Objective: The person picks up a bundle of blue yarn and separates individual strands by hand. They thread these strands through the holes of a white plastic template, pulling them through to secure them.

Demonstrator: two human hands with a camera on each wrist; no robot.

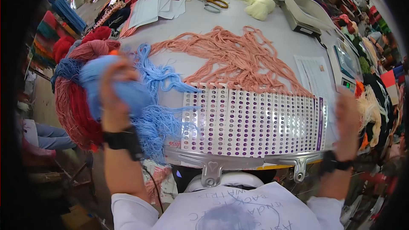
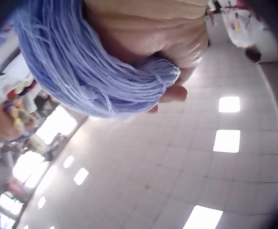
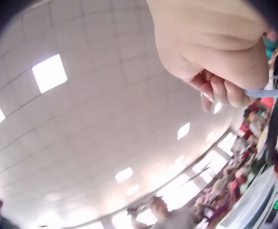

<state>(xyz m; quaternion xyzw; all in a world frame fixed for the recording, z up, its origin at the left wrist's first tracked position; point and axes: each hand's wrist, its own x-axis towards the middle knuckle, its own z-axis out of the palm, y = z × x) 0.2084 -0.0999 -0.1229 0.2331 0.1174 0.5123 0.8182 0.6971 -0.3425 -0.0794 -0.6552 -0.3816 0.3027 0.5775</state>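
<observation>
My left hand (image 1: 116, 89), blurred in the head view, grips a thick bundle of light blue yarn (image 2: 77, 71); in the left wrist view the yarn curves through the curled fingers. At the far right, my right hand (image 1: 347, 113) is raised beside the board's edge. In the right wrist view its fingers curl around a thin blue strand (image 3: 271, 93) that leads off to the right. Between the hands lie white cards with rows of punched holes (image 1: 251, 123). Salmon pink yarn (image 1: 234, 61) spreads out from their top edge. Loose blue yarn (image 1: 155, 127) overlaps the cards' left side.
Red, rose and dark blue skeins (image 1: 70, 106) hang at the left. Scissors (image 1: 208, 4), papers (image 1: 159, 2) and cream yarn (image 1: 260, 7) lie at the back. Scales (image 1: 347, 61) stand on the right, and a metal clamp bar (image 1: 213, 164) runs along the front edge.
</observation>
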